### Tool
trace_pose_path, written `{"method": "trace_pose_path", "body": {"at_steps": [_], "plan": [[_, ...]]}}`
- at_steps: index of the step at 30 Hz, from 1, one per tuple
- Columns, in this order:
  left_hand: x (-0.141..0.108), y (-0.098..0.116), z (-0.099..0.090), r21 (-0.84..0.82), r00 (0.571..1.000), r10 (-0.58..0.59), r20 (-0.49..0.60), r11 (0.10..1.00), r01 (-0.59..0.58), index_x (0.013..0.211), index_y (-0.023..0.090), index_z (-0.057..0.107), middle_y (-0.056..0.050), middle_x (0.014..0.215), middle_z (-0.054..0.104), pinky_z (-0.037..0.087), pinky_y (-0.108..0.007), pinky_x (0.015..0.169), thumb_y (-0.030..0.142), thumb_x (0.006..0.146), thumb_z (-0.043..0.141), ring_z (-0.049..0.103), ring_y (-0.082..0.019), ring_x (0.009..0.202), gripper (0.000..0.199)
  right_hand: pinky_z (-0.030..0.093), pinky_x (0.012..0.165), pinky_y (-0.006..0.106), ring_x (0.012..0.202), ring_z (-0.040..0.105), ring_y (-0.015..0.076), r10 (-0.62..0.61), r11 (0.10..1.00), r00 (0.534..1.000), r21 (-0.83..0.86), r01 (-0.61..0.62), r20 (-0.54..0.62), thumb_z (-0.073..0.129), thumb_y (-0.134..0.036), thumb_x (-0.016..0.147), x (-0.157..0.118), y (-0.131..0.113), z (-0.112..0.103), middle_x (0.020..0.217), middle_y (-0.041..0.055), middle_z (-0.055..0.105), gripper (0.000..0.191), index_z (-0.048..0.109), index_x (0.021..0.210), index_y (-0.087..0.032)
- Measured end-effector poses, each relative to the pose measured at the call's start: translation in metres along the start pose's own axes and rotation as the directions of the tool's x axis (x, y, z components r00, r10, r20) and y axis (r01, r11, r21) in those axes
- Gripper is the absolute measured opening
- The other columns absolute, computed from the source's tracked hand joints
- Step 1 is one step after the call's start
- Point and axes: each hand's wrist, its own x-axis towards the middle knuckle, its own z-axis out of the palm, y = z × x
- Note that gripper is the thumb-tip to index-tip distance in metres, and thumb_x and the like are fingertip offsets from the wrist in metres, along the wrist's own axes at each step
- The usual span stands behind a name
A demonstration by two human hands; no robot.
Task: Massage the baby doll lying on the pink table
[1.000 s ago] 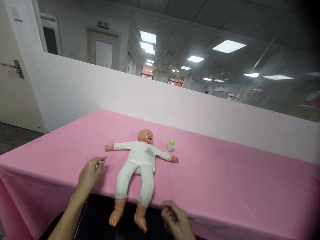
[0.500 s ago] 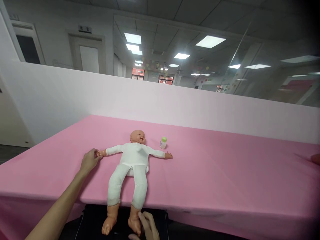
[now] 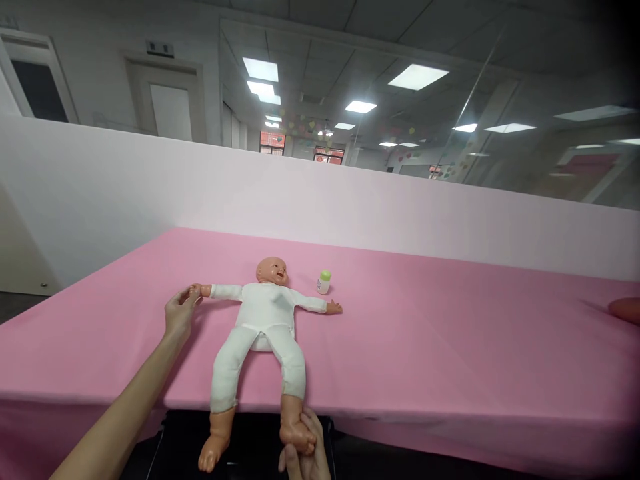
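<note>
A baby doll [image 3: 265, 307] in a white cloth body lies on its back on the pink-covered table [image 3: 425, 347], head away from me, lower legs past the near edge. My left hand [image 3: 180, 312] is closed on the doll's hand at the left, raising that arm a little. At the lower middle, my right hand [image 3: 307, 453] grips the doll's foot on the right, with the thumb below and fingers behind it. The doll's other foot hangs free over the edge. Beside its head stands a small bottle [image 3: 324, 283] with a green lid.
A black surface [image 3: 250, 453], perhaps a chair seat, is below the table edge. A brownish rounded object [image 3: 625, 310] sits at the far right, partly cut off. Behind the table runs a low white wall [image 3: 350, 200] with glass above.
My right hand has closed around the doll's foot and shifted it to the right, spreading the leg outward. My left hand has lifted the doll's hand slightly.
</note>
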Motion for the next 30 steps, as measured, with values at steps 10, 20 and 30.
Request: {"method": "trace_pose_path", "body": {"at_steps": [10, 20, 30], "plan": [[-0.002, 0.014, 0.053, 0.072, 0.992, 0.128, -0.006, 0.989, -0.127, 0.101, 0.017, 0.080, -0.009, 0.110, 0.079, 0.054, -0.047, 0.105, 0.044, 0.072, 0.086, 0.072, -0.028, 0.108, 0.040, 0.060, 0.063, 0.033, 0.095, 0.072, 0.0313, 0.106, 0.993, 0.982, 0.063, -0.097, -0.157, 0.086, -0.066, 0.070, 0.053, -0.036, -0.018, 0.119, 0.0178, 0.070, 0.066, 0.078, 0.113, -0.017], [-0.030, 0.013, 0.108, 0.316, 0.820, 0.267, 0.506, 0.827, -0.465, 0.092, 0.020, 0.083, -0.008, 0.093, 0.080, 0.056, -0.033, 0.075, 0.045, 0.078, 0.079, 0.073, -0.023, 0.083, 0.029, 0.054, 0.050, 0.024, 0.082, 0.064, 0.0208, 0.016, 0.983, 0.945, -0.178, 0.045, 0.327, 0.083, -0.043, 0.078, 0.159, -0.108, 0.038, 0.108, 0.0095, 0.059, 0.029, 0.082, 0.098, -0.021], [-0.035, 0.010, 0.102, 0.302, 0.793, 0.213, 0.570, 0.844, -0.444, 0.093, 0.020, 0.082, -0.009, 0.096, 0.080, 0.058, -0.033, 0.078, 0.045, 0.078, 0.079, 0.074, -0.024, 0.086, 0.029, 0.054, 0.056, 0.024, 0.083, 0.062, 0.0198, -0.003, 0.981, 0.933, -0.181, 0.073, 0.361, 0.079, -0.042, 0.080, 0.166, -0.103, 0.067, 0.104, 0.0086, 0.059, 0.029, 0.081, 0.099, -0.020]]}}
